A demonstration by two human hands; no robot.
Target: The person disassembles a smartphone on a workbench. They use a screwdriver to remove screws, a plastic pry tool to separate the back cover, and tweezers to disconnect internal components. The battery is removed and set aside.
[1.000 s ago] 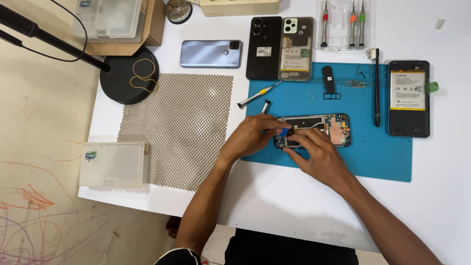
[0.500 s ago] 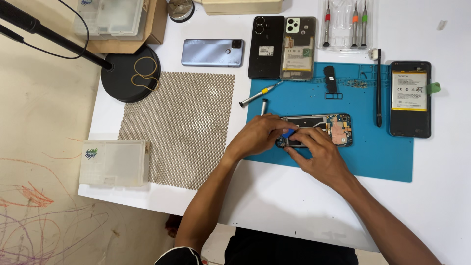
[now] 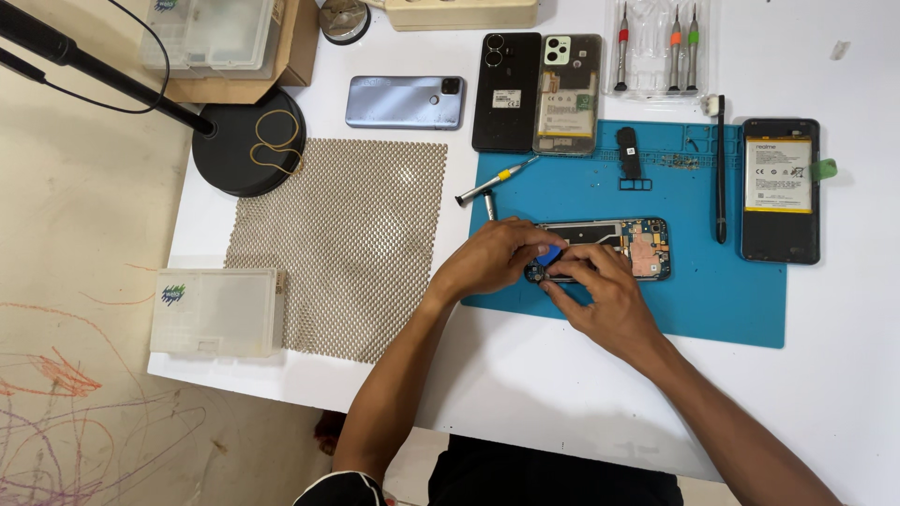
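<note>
An opened phone (image 3: 619,245) with its circuit board showing lies on the blue work mat (image 3: 712,300). My left hand (image 3: 487,258) pinches a small blue pick (image 3: 550,253) against the phone's left end. My right hand (image 3: 605,295) rests on the phone's near edge, its fingers pressing the same left end and holding the phone down. Both hands hide the phone's left part.
A small screwdriver (image 3: 492,184) lies at the mat's left edge, with a black spudger (image 3: 720,169) and a black part (image 3: 628,155) on the mat. A phone with its battery showing (image 3: 780,189), three other phones (image 3: 405,101) (image 3: 506,91) (image 3: 568,94), a screwdriver set (image 3: 656,47), a mesh mat (image 3: 347,244), a plastic box (image 3: 217,311) and a lamp base (image 3: 248,141) surround it.
Both hands stay on the phone's left end with only slight finger shifts. The view has drifted a little.
</note>
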